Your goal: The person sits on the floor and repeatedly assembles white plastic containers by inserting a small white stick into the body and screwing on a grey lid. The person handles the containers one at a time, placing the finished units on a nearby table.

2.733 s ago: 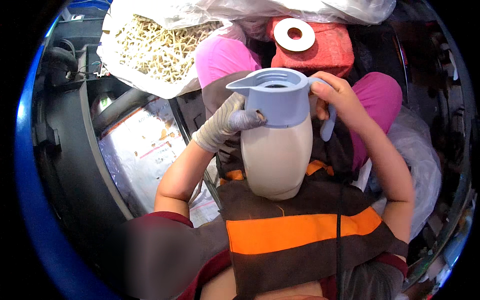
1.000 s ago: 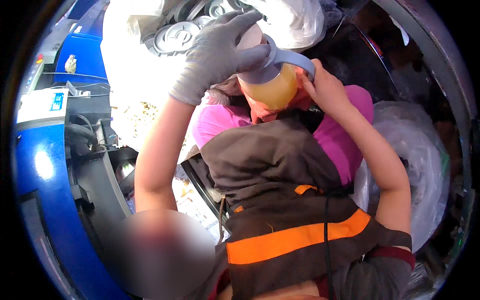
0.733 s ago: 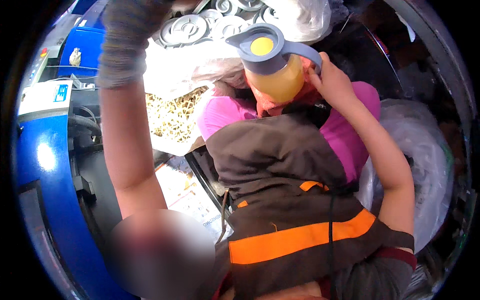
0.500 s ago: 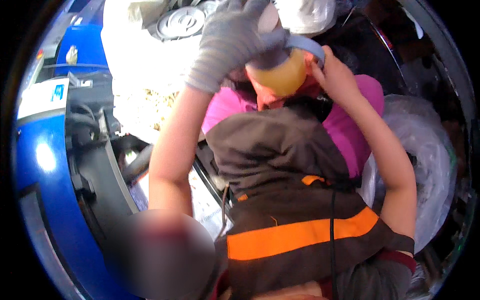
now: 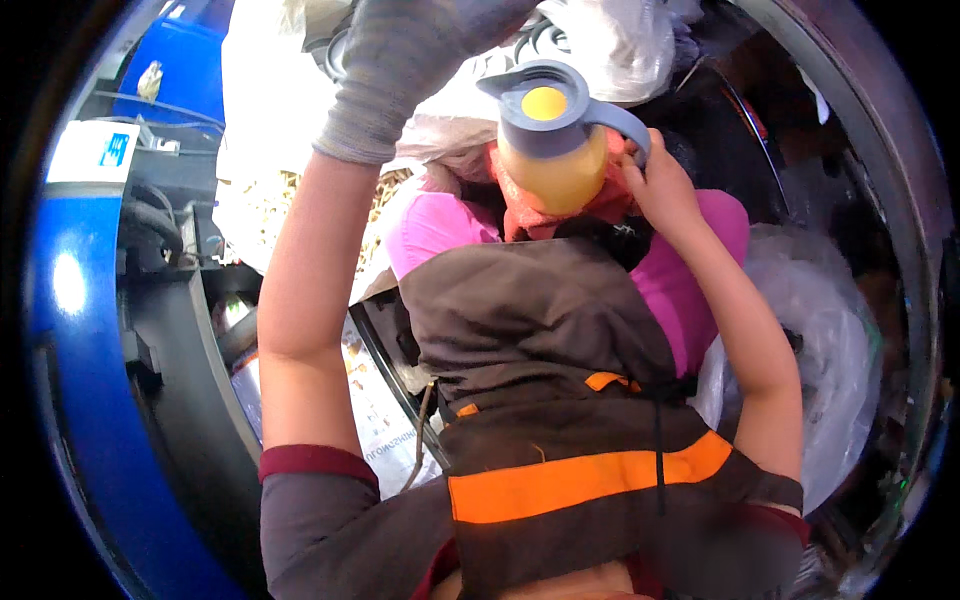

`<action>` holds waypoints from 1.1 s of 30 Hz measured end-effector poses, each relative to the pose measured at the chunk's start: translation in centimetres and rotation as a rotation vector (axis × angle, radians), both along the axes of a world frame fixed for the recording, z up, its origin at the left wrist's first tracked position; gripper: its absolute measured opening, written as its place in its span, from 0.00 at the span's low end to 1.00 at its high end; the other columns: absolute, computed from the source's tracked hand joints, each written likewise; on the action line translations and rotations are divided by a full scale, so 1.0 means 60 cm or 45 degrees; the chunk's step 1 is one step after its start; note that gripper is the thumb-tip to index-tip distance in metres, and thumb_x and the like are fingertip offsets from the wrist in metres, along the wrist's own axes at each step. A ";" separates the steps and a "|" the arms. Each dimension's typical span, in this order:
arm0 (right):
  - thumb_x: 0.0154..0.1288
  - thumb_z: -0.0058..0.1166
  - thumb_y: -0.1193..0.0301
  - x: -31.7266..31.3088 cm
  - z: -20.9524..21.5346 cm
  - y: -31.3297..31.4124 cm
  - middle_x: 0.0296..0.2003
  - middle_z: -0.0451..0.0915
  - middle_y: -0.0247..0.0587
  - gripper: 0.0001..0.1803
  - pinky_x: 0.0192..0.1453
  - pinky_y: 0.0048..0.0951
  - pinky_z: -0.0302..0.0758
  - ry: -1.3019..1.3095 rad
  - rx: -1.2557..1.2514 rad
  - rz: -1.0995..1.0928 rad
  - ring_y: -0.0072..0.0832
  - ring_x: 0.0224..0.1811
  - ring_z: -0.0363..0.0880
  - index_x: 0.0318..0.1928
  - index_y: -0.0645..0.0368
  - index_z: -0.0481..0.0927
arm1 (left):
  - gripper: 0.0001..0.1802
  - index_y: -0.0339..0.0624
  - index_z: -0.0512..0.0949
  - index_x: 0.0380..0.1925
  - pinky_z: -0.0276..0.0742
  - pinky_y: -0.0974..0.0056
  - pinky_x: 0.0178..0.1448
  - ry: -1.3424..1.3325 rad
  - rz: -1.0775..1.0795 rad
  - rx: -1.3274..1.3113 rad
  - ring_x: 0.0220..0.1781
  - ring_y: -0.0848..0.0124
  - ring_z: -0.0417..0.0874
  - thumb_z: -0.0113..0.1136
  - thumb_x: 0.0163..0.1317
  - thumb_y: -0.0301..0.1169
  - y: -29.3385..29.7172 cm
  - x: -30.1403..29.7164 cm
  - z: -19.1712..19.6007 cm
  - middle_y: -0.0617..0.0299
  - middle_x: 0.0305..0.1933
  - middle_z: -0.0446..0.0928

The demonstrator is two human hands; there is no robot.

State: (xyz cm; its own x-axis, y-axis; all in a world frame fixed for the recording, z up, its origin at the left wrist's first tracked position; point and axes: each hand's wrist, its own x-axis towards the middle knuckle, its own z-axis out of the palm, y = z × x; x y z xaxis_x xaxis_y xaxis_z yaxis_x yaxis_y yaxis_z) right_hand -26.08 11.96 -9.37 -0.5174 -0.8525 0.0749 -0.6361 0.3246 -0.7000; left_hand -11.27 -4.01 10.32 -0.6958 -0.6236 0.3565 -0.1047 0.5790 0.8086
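Observation:
A jug (image 5: 550,178) with a yellow body, a grey spouted collar and a yellow disc in its grey lid stands roughly upright above my lap. My right hand (image 5: 660,182), bare, is closed around its grey handle at the right. An orange-red cloth (image 5: 520,215) lies around the lower part of the jug. My left hand (image 5: 415,60), in a grey striped glove, is raised at the top edge, up and to the left of the jug and apart from it. Its fingers are largely cut off by the frame, so what they hold, if anything, is hidden.
Grey round plastic parts (image 5: 545,40) lie at the back beside clear plastic bags (image 5: 630,50). A white sack (image 5: 270,110) and pale, small loose pieces (image 5: 270,205) are at the left. Blue machine panels (image 5: 75,330) stand further left; another clear bag (image 5: 820,350) is at my right.
My left hand has moved off the jug's top, up and left, uncovering the lid and its yellow disc. A pale round piece by its fingers is out of sight now. My right hand keeps the handle.

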 end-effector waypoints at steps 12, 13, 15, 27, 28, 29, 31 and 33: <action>0.67 0.46 0.68 -0.016 -0.029 0.022 0.35 0.78 0.49 0.11 0.43 0.35 0.72 -0.323 -0.368 -0.078 0.40 0.36 0.80 0.45 0.62 0.67 | 0.27 0.41 0.74 0.52 0.74 0.71 0.45 0.092 0.087 0.249 0.39 0.76 0.78 0.60 0.56 0.45 -0.064 0.035 -0.130 0.56 0.40 0.80; 0.67 0.45 0.69 -0.019 -0.023 0.031 0.34 0.78 0.47 0.11 0.43 0.33 0.72 -0.384 -0.412 -0.091 0.37 0.35 0.79 0.45 0.62 0.67 | 0.25 0.39 0.76 0.49 0.75 0.69 0.42 0.153 0.115 0.123 0.36 0.74 0.79 0.59 0.56 0.44 -0.063 0.045 -0.141 0.56 0.38 0.80; 0.67 0.44 0.70 -0.016 -0.014 0.046 0.31 0.77 0.44 0.10 0.42 0.29 0.72 -0.528 -0.491 -0.104 0.30 0.34 0.79 0.44 0.62 0.67 | 0.26 0.37 0.73 0.54 0.74 0.69 0.47 -0.064 0.184 0.196 0.45 0.73 0.78 0.58 0.60 0.42 -0.084 0.073 -0.242 0.55 0.47 0.78; 0.64 0.49 0.68 0.014 0.080 0.031 0.34 0.79 0.52 0.16 0.40 0.41 0.74 0.174 -0.046 -0.092 0.50 0.37 0.79 0.51 0.58 0.68 | 0.13 0.36 0.75 0.39 0.69 0.57 0.56 0.654 0.354 0.585 0.53 0.53 0.75 0.58 0.57 0.33 -0.020 0.089 -0.291 0.44 0.47 0.75; 0.63 0.49 0.68 0.024 0.100 0.016 0.34 0.79 0.53 0.16 0.40 0.42 0.74 0.197 -0.009 -0.071 0.51 0.37 0.79 0.51 0.57 0.69 | 0.12 0.37 0.75 0.37 0.68 0.60 0.57 0.449 0.229 0.255 0.54 0.58 0.74 0.59 0.58 0.34 -0.021 0.112 -0.266 0.45 0.51 0.73; 0.62 0.50 0.68 0.030 0.118 0.001 0.35 0.79 0.52 0.16 0.40 0.43 0.74 0.316 0.012 0.025 0.51 0.37 0.79 0.51 0.56 0.69 | 0.12 0.38 0.75 0.35 0.67 0.62 0.58 0.242 0.097 -0.060 0.55 0.62 0.72 0.59 0.59 0.35 -0.024 0.129 -0.252 0.45 0.55 0.71; 0.60 0.51 0.68 0.042 0.153 -0.033 0.35 0.79 0.51 0.17 0.40 0.43 0.74 0.551 0.046 0.223 0.49 0.37 0.79 0.51 0.54 0.70 | 0.17 0.37 0.73 0.28 0.69 0.62 0.55 -0.034 0.113 -0.180 0.55 0.65 0.72 0.65 0.54 0.39 -0.029 0.145 -0.211 0.45 0.53 0.71; 0.58 0.53 0.67 0.058 0.174 -0.067 0.34 0.79 0.50 0.18 0.39 0.43 0.74 0.500 0.123 0.389 0.48 0.36 0.79 0.50 0.54 0.71 | 0.18 0.36 0.73 0.26 0.69 0.62 0.55 -0.257 0.043 0.038 0.56 0.63 0.72 0.67 0.53 0.40 -0.040 0.157 -0.196 0.44 0.52 0.71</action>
